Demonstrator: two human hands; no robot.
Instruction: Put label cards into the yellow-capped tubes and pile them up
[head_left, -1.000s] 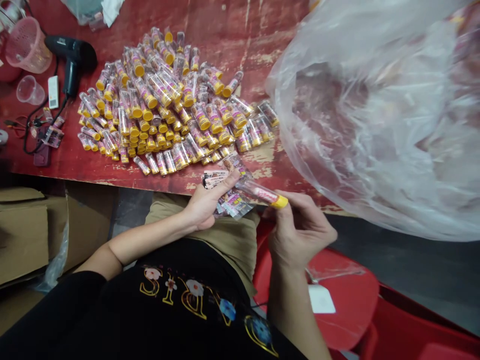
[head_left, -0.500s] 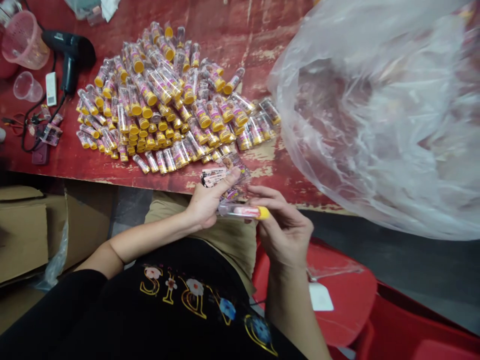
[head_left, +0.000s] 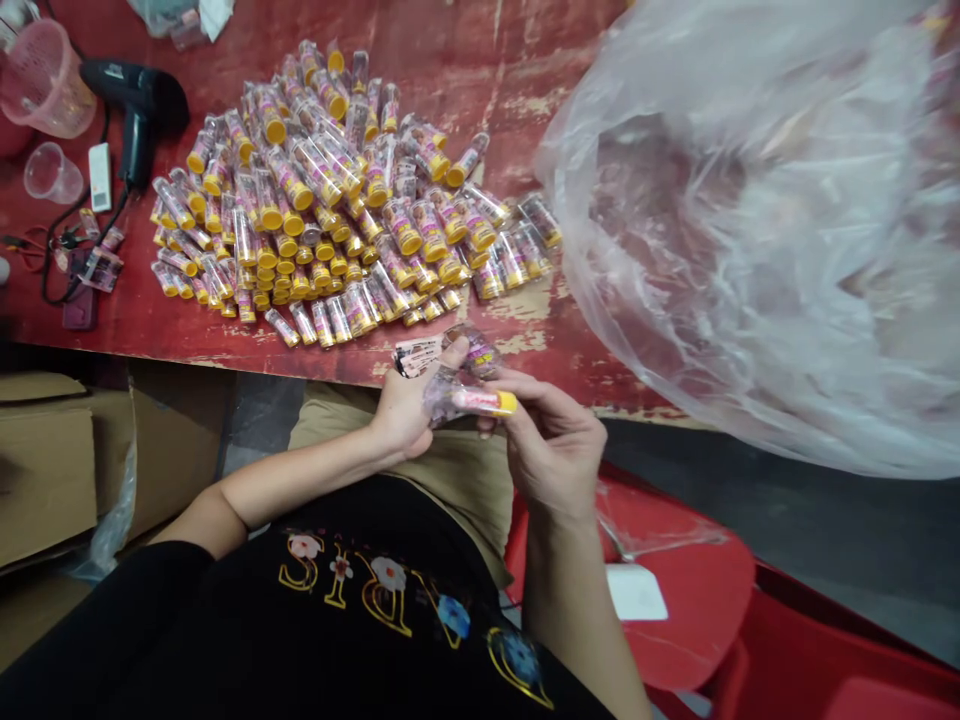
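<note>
My left hand (head_left: 405, 412) is closed around a bunch of printed clear plastic sleeves (head_left: 474, 352), its thumb pressed on top of them. Pale and black printed ends fan out past its fingers. Between thumb and fingers, my right hand (head_left: 561, 440) grips a clear tube with a yellow cap (head_left: 484, 402). The tube lies nearly level, its capped end toward my right hand. Its clear end meets crinkled clear film beside my left thumb; whether it is inside a sleeve I cannot tell.
A large pile of yellow-capped tubes (head_left: 315, 200) covers the middle of the red table (head_left: 540, 60). On the right bulges a big clear plastic bag (head_left: 750, 250). A heat gun (head_left: 139, 110), a pink basket (head_left: 49, 80) and a plastic cup (head_left: 52, 173) stand left. Cardboard boxes (head_left: 45, 470) sit below.
My right hand has moved left with the tube, bringing its clear end further in against my left hand. The sleeves in my left hand have shifted slightly.
</note>
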